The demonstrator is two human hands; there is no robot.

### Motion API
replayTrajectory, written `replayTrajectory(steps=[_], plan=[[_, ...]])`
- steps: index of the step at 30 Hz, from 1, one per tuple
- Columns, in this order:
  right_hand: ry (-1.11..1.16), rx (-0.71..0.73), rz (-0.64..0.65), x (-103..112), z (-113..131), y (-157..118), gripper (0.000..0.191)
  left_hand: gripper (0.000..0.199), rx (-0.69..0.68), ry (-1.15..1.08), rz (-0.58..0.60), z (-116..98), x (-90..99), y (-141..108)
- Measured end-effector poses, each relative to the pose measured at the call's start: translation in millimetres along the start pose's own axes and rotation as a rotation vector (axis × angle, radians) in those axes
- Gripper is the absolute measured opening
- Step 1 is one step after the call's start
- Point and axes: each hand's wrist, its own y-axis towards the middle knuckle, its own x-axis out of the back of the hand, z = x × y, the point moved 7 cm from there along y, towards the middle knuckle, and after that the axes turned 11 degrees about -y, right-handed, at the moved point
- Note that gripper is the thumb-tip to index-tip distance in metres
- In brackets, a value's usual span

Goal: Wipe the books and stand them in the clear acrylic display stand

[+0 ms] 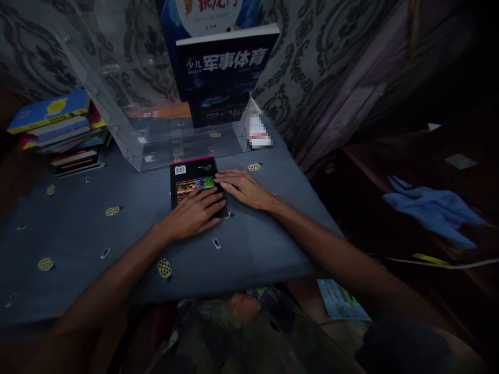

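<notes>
A small black book with a barcode, a pink top edge and a strip of colourful pictures lies on the table's blue-grey cloth. My left hand rests flat across its lower part with the fingers stretched out, hiding some of the cover. Along the book's right edge lies my right hand, its fingers extended and the tips at the edge. Behind the book stands a clear acrylic rack. A dark blue book with large white Chinese characters leans upright in it.
At the left is a stack of books. Another tall blue book stands behind the rack's front one. A white card sits beside the rack. Blue cloth lies on the dark surface at right, and a light-blue booklet lies below the table edge.
</notes>
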Motion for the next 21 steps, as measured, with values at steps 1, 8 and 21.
replayTrajectory(steps=[1,8,21], plan=[[0.014,0.000,-0.008,1.7,3.4,-4.1,0.043,0.042,-0.006,0.000,-0.006,-1.4,1.1,0.1],[0.111,-0.045,-0.008,12.4,32.7,-33.9,0.044,0.032,-0.048,0.001,-0.035,-12.1,5.8,0.8],[0.167,-0.076,-0.073,16.5,56.3,-70.7,0.041,0.030,-0.048,0.086,-0.092,-18.3,3.0,-2.5]])
